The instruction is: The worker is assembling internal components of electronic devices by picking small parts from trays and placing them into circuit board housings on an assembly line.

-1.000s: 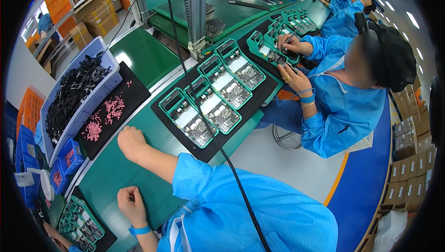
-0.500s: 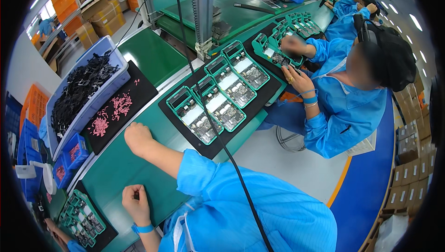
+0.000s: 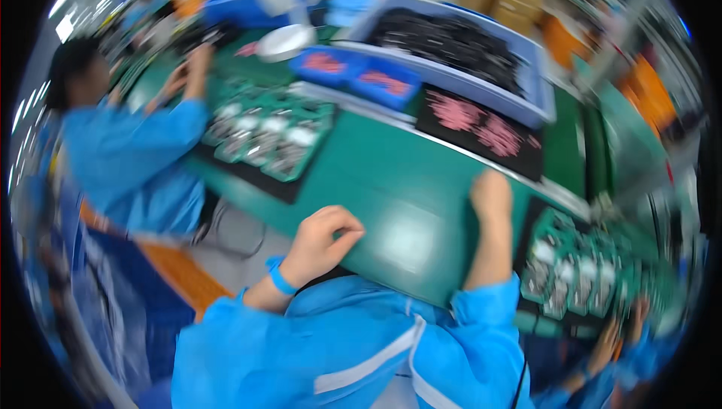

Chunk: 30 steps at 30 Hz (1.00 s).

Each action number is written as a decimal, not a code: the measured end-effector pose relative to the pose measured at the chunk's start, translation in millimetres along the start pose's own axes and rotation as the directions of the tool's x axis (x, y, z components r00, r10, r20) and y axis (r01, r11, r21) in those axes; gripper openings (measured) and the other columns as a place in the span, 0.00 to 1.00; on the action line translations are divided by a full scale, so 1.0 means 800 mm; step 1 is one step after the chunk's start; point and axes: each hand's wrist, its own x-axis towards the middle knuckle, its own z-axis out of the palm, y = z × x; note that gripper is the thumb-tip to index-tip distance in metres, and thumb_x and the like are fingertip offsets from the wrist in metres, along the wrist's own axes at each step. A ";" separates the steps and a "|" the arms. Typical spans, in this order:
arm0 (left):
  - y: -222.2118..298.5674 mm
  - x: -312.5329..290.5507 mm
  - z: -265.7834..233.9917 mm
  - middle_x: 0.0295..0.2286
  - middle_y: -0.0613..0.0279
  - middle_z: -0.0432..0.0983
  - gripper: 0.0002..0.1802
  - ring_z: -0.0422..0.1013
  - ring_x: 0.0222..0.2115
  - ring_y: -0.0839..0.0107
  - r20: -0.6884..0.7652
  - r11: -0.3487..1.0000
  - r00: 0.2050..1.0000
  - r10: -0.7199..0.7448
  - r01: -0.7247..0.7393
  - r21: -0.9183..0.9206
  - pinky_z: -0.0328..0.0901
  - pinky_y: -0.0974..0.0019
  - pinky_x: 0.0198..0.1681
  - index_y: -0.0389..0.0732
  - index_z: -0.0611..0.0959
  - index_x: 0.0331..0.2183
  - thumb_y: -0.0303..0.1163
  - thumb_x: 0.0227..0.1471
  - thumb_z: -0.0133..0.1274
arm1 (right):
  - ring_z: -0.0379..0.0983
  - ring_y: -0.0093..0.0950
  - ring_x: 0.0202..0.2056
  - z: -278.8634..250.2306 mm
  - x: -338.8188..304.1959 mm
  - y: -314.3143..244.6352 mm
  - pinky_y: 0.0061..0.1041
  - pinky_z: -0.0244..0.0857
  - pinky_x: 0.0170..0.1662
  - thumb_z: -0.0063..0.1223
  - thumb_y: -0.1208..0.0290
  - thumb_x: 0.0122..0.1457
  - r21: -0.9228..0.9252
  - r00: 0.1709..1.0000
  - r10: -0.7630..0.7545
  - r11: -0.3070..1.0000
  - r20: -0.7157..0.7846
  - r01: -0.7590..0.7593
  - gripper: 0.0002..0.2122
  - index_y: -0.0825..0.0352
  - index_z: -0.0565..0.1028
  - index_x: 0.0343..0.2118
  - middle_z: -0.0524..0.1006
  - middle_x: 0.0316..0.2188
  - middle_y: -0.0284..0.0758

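Observation:
My left hand (image 3: 322,242), with a blue wristband (image 3: 280,276), is over the near edge of the green worktable (image 3: 376,176). Its fingers are curled toward the thumb, and anything inside them is too blurred to make out. Over the table's right part is my right hand (image 3: 492,195), its back showing and its fingers hidden and smeared. Just beyond it, small pink pieces (image 3: 459,112) lie in two heaps on a black mat (image 3: 519,162). Right of my right forearm, several green frames with circuit boards (image 3: 575,270) sit on another dark mat.
A pale blue bin (image 3: 547,93) of black parts (image 3: 444,40) stands at the back, beside small blue boxes (image 3: 353,77) holding pink pieces. More green framed boards (image 3: 263,134) lie at left, near a co-worker in blue (image 3: 124,153). Another person's hands (image 3: 605,345) show at lower right.
My view has swung to the left, bringing the left co-worker and boards into fuller sight and shifting the right-hand boards toward the edge. Both my hands stay over the table's near side.

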 end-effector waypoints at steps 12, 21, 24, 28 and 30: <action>-0.221 -0.044 -0.309 0.21 0.71 0.71 0.06 0.66 0.24 0.82 -0.716 0.971 0.695 -0.064 0.210 0.117 0.62 0.75 0.28 0.35 0.78 0.26 0.27 0.50 0.54 | 0.72 0.48 0.33 0.024 -0.014 -0.039 0.42 0.65 0.37 0.47 0.75 0.53 -0.006 0.962 -0.253 0.967 -0.103 0.254 0.05 0.72 0.72 0.26 0.74 0.28 0.50; -0.335 0.026 -0.389 0.26 0.65 0.78 0.08 0.70 0.25 0.77 -0.572 0.758 0.523 -0.632 0.569 -0.317 0.64 0.71 0.30 0.36 0.83 0.31 0.29 0.47 0.59 | 0.71 0.46 0.29 0.011 -0.039 -0.074 0.38 0.65 0.34 0.48 0.75 0.55 0.231 0.923 -0.343 0.897 -0.174 0.376 0.05 0.71 0.70 0.27 0.73 0.26 0.47; -0.318 0.040 -0.384 0.24 0.66 0.76 0.08 0.67 0.23 0.75 -0.503 0.715 0.525 -0.686 0.617 -0.330 0.62 0.71 0.28 0.37 0.83 0.31 0.30 0.46 0.59 | 0.73 0.26 0.27 0.031 -0.074 -0.130 0.26 0.67 0.32 0.48 0.71 0.59 0.730 0.890 -0.448 0.637 0.088 0.248 0.07 0.70 0.71 0.30 0.75 0.25 0.38; -0.318 -0.001 -0.403 0.27 0.63 0.77 0.10 0.70 0.30 0.74 -0.337 0.686 0.599 -0.727 0.658 -0.310 0.62 0.71 0.37 0.35 0.83 0.34 0.30 0.48 0.58 | 0.72 0.30 0.43 0.050 -0.120 -0.229 0.26 0.69 0.44 0.47 0.69 0.61 0.917 0.660 -0.641 0.327 0.392 -0.227 0.09 0.72 0.71 0.38 0.73 0.40 0.41; -0.301 -0.002 -0.386 0.27 0.63 0.77 0.09 0.70 0.31 0.74 -0.257 0.677 0.632 -0.731 0.627 -0.385 0.62 0.70 0.37 0.36 0.82 0.34 0.29 0.49 0.56 | 0.72 0.28 0.40 0.063 -0.131 -0.253 0.26 0.69 0.43 0.47 0.69 0.62 0.929 0.724 -0.583 0.249 0.369 -0.273 0.09 0.72 0.71 0.37 0.73 0.39 0.40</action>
